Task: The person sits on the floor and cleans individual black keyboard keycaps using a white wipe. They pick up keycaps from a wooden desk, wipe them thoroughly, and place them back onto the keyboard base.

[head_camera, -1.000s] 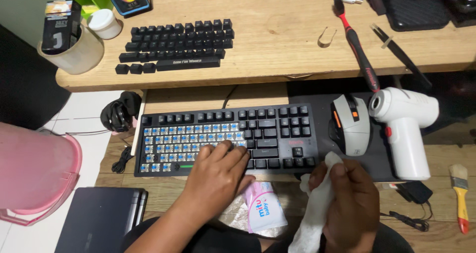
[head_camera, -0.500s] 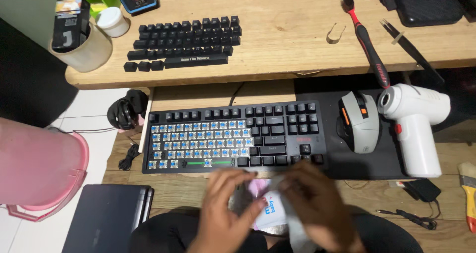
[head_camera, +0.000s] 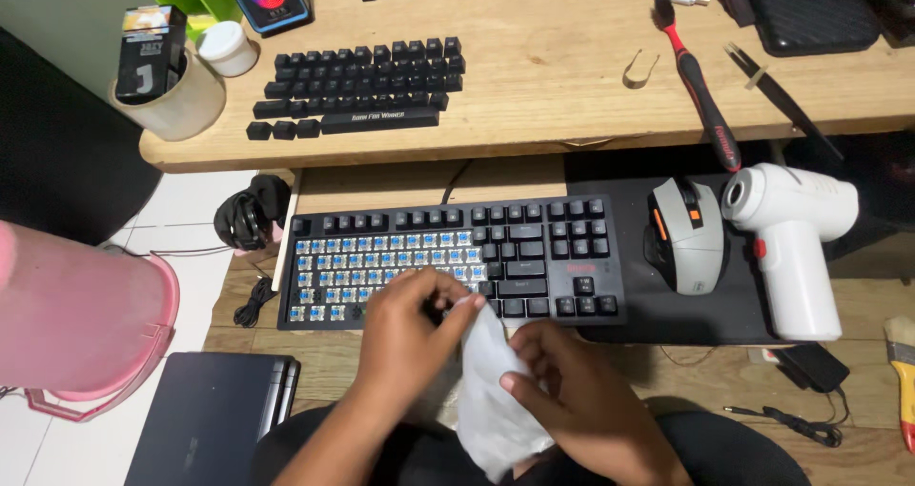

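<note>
A black keyboard (head_camera: 534, 248) lies on the pull-out shelf, most of its left half stripped of caps, with blue switches (head_camera: 381, 257) showing. My left hand (head_camera: 410, 338) pinches the top corner of a white wet wipe (head_camera: 491, 400) over the keyboard's front edge. My right hand (head_camera: 572, 391) grips the same wipe lower down, thumb across it. The wipe hangs spread between both hands. The removed black keycaps (head_camera: 357, 86) sit in rows on the wooden desk above.
A grey mouse (head_camera: 688, 233) and a white hand-held blower (head_camera: 791, 238) rest on a black mat at right. A red-handled brush (head_camera: 701, 81), a wire keycap puller (head_camera: 640, 69) and tweezers (head_camera: 782, 100) lie on the desk. A pink bin (head_camera: 86, 324) and a closed laptop (head_camera: 214, 419) are at left.
My left hand left the keyboard, both hands dropped to the wipe pack, and they now hold an unfolded wipe up at the keyboard's front edge. The pack is now hidden.
</note>
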